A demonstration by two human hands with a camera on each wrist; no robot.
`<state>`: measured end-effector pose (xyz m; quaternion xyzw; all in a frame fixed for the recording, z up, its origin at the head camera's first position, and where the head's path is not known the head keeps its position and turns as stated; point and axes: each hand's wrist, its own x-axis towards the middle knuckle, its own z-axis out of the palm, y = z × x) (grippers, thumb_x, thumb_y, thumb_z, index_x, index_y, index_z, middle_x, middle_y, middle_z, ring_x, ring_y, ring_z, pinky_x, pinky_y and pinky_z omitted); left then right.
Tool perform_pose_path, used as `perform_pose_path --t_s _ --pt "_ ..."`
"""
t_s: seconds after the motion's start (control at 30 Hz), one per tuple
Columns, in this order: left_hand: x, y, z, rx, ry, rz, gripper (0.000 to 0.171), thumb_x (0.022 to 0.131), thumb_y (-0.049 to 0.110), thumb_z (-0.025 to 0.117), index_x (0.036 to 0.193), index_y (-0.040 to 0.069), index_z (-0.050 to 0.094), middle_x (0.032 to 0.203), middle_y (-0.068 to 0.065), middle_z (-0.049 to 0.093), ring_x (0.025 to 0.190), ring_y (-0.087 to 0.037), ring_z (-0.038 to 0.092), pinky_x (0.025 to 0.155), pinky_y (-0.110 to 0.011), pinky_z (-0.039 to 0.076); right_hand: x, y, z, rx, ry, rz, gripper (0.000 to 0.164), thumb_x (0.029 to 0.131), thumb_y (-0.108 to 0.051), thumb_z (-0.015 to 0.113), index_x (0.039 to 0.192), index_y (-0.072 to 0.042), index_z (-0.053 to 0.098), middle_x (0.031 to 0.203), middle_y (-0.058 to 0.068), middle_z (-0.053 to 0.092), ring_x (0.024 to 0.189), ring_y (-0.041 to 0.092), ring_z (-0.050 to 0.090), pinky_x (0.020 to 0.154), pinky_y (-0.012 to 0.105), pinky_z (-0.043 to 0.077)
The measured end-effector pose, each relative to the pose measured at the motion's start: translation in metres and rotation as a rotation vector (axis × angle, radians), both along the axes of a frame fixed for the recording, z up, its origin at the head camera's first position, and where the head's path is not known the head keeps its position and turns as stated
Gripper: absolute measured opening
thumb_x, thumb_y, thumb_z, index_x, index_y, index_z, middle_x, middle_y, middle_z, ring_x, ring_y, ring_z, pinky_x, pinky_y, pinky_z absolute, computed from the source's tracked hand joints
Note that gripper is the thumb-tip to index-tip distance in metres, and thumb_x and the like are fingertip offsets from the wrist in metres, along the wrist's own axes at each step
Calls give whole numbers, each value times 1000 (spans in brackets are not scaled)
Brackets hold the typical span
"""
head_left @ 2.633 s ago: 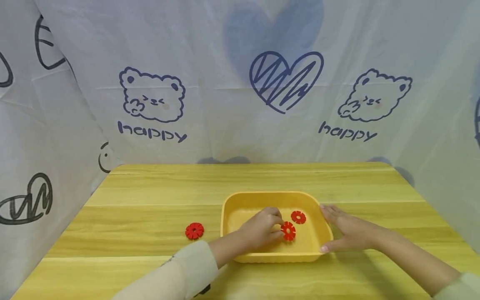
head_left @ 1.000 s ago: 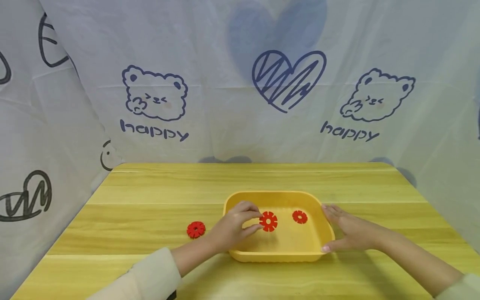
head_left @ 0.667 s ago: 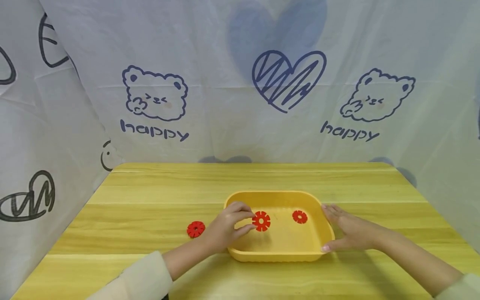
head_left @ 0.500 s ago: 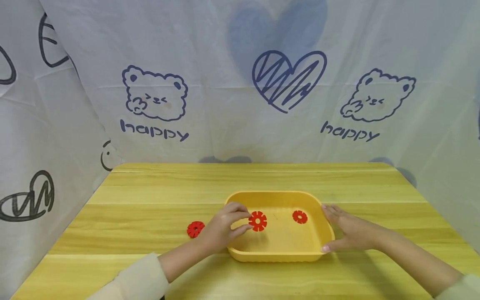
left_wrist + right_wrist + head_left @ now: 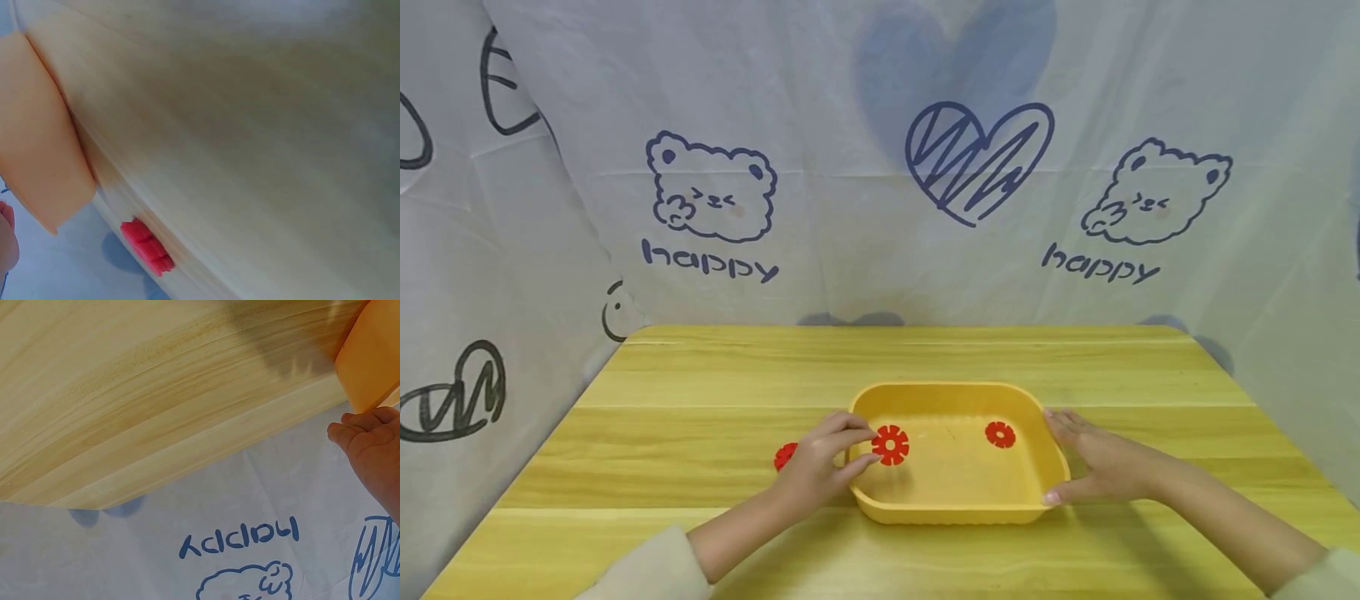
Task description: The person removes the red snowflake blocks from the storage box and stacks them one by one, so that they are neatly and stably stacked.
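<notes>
Between thumb and fingertips my left hand (image 5: 817, 460) pinches a red notched snowflake disc (image 5: 891, 445), over the left part of a yellow plastic basin (image 5: 958, 515). Another red disc (image 5: 1000, 434) lies on the basin floor toward the right. Against the basin's right wall, my right hand (image 5: 1101, 462) rests with fingers and thumb spread; the right wrist view shows that hand (image 5: 375, 450) at the basin's edge. On the table left of the basin sits a small stack of red discs (image 5: 147, 246), partly hidden behind my left hand in the head view.
The basin stands on a yellow wood-grain table (image 5: 715, 367). Behind and beside the table hangs a pale cloth (image 5: 842, 217) printed with bears, hearts and lettering.
My left hand has moved left across the basin, lifting a disc from near the other one and carrying it toward the left rim. My right hand has stayed against the basin.
</notes>
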<state>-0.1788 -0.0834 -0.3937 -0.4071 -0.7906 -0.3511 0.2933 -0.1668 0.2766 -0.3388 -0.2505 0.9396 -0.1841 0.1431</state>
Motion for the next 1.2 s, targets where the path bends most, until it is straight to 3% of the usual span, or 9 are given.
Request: perform_pose_path --t_s 0.4,0.8,1.2 --pt "0 -21 -8 51 33 79 28 63 0 80 88 -4 69 90 -9 63 81 -18 61 70 -11 50 0 1 -3 -5 -3 6 107 76 -52 68 140 16 16 147 35 13 133 56 10 106 65 14" --pt "3 -49 -5 62 34 154 29 61 -5 81 88 -4 70 87 -7 64 78 -17 61 67 -14 52 0 1 -1 6 -9 5 107 76 -53 68 140 16 17 147 35 12 133 56 10 106 65 14" --pt "7 -74 -11 38 36 229 31 58 -6 82 87 -3 70 87 -6 64 78 -17 62 76 -6 48 -2 0 0 22 -17 25 106 76 -51 68 140 17 17 146 37 12 132 57 10 106 65 15"
